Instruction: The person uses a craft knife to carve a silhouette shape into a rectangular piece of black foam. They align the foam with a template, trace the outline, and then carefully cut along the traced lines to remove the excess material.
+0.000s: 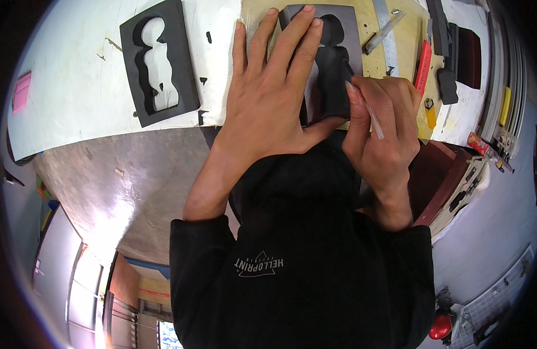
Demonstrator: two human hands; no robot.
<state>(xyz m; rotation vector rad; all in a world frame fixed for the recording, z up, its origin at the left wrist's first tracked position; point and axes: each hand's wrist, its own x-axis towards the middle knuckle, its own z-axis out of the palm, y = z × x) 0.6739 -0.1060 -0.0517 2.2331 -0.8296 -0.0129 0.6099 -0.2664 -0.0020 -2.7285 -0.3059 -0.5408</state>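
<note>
My left hand (268, 93) lies flat with fingers spread on a dark grey foam block (353, 35) at the table's front edge. Black wavy-outlined foam (332, 81) shows within the block, with a rounded top; I cannot tell whether it is a loose piece or a recess. My right hand (388, 113) is closed around a thin pen-like stick with a translucent barrel (374, 121), held against the right side of that shape. Its working tip is hidden by my fingers. To the left, a second black foam block (187, 75) has a wavy cut-out through which the white table shows.
Beyond my right hand are a metal ruler (388, 43), a clear-barrelled tool (385, 32), a red cutter (424, 67) and a yellow-handled piece (430, 113). Dark foam strips (447, 84) lie at the right. Black scraps (203, 81) and a pink pad (22, 93) rest on the white table (76, 87).
</note>
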